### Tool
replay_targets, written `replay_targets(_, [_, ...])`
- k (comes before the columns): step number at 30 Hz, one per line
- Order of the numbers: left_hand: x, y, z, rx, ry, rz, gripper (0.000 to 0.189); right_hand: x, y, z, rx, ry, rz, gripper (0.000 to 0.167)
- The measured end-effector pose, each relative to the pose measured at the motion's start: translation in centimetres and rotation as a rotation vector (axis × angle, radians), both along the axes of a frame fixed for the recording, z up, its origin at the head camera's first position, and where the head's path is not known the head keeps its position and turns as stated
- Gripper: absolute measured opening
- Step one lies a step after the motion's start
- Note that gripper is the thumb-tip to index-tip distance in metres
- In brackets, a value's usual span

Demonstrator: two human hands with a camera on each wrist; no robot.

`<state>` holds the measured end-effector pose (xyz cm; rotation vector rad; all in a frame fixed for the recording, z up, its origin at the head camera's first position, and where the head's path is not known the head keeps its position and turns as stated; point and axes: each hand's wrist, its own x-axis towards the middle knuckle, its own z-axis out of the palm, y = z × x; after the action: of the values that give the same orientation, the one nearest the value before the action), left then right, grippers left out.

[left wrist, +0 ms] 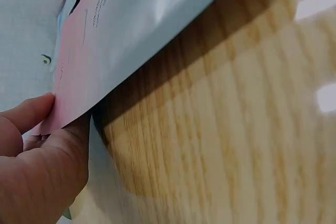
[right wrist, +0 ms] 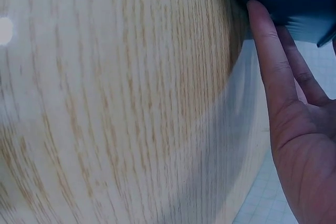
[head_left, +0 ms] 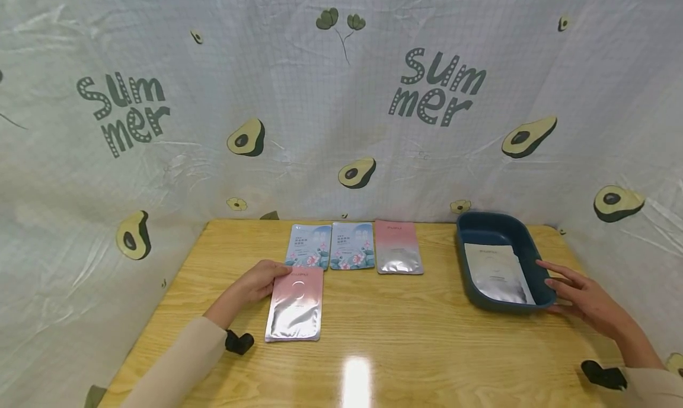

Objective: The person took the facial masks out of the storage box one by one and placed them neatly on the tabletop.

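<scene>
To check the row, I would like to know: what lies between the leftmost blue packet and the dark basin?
In the head view, the other blue packet, then a pink-and-silver packet, then bare table before the basin.

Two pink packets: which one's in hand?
The nearer pink packet, pinched by the left hand near its top-left corner. The other pink packet lies untouched, right of the blue packets.

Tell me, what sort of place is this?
Maybe a little tabletop workspace set up indoors. There's a wooden table with an avocado-print sheet behind it, and flat packets lie on it near a dark blue bin.
</scene>
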<state>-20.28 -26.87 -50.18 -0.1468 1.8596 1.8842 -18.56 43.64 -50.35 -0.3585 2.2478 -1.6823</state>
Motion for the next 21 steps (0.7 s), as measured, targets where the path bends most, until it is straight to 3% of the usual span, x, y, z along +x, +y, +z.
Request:
replay_targets(16, [-1.6, -0.3, -0.4, -0.009, 0.003, 0.052, 0.041, 0.1, -0.3, -0.1, 0.013, 0.006, -0.015, 0.052])
replay_targets(21, [-1.4, -0.5, 0.1, -0.061, 0.031, 0.011, 0.038, 0.2, -0.2, 0.0, 0.018, 0.01, -0.019, 0.052])
